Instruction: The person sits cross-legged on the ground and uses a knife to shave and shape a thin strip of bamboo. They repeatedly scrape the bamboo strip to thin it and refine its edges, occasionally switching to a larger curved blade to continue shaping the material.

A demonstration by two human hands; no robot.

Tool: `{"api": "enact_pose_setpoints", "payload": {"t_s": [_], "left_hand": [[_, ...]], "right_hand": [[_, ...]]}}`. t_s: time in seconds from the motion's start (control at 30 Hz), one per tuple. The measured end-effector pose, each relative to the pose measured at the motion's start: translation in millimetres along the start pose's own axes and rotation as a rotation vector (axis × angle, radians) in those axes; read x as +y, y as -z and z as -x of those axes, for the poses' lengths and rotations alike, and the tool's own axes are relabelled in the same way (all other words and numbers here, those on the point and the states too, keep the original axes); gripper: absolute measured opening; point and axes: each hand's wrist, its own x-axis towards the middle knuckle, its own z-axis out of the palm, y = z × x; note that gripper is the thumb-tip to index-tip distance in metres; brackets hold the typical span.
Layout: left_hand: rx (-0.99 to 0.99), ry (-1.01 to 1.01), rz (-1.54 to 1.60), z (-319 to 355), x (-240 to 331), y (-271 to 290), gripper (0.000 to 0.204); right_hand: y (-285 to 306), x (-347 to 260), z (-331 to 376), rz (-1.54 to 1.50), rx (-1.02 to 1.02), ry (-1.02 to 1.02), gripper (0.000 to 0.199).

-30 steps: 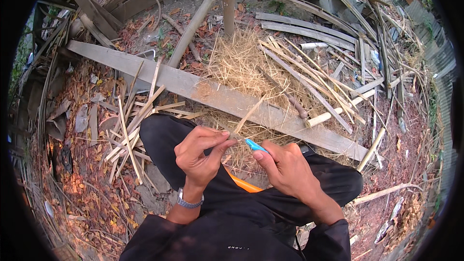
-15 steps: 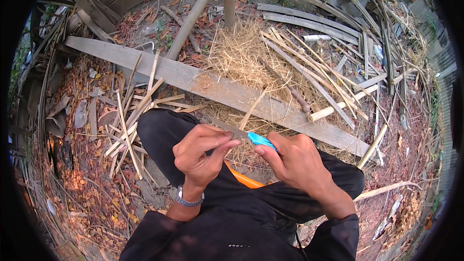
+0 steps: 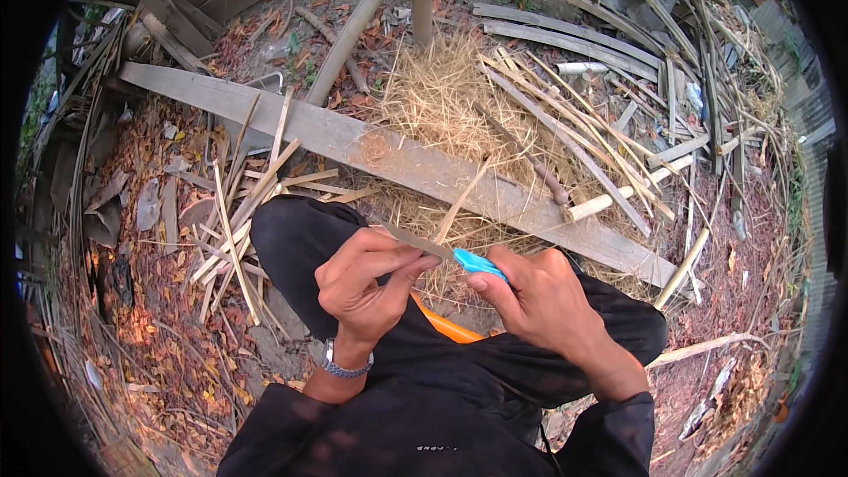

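Note:
My right hand [image 3: 543,291] is wrapped round the light-blue handle of a knife [image 3: 477,263], the blade pointing left and slightly away from me. With thumb and forefinger pinched together, my left hand [image 3: 371,278] meets the blade near the handle; the exact contact under the fingers is partly hidden. Just beyond the blade, a pale bamboo strip [image 3: 461,203] lies slanted against a long grey plank [image 3: 309,128]. Both hands are over my lap, in front of my black trousers.
Straw-like shavings [image 3: 442,97] are heaped behind the plank. Split strips [image 3: 234,247] lie piled at the left, and longer strips [image 3: 574,124] at the right. A brown-handled blade tool [image 3: 549,184] rests in the shavings. A wooden post [image 3: 420,0] stands at the back. Something orange [image 3: 446,322] shows between my legs.
The knife's blade has tilted a little and shifted slightly left between my hands. Otherwise both hands stay in nearly the same place.

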Motion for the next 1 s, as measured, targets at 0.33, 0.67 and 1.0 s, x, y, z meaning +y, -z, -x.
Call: {"api": "enact_pose_setpoints", "payload": {"t_s": [0.33,0.67,1.0], "left_hand": [[0.058,-0.068,-0.099,8.7,-4.8,-6.3,0.022],[0.187,-0.021,0.013,-7.6,-31.1,-4.5,0.016],[0.099,-0.028,-0.022,-10.5,-15.6,0.6,0.022]], "right_hand": [[-28.7,-0.4,2.9,0.250,0.218,0.008,0.041],[-85.7,160.5,91.7,0.262,0.449,-0.717,0.045],[-1.4,-14.8,-2.0,-0.182,0.035,0.002,0.037]]}}
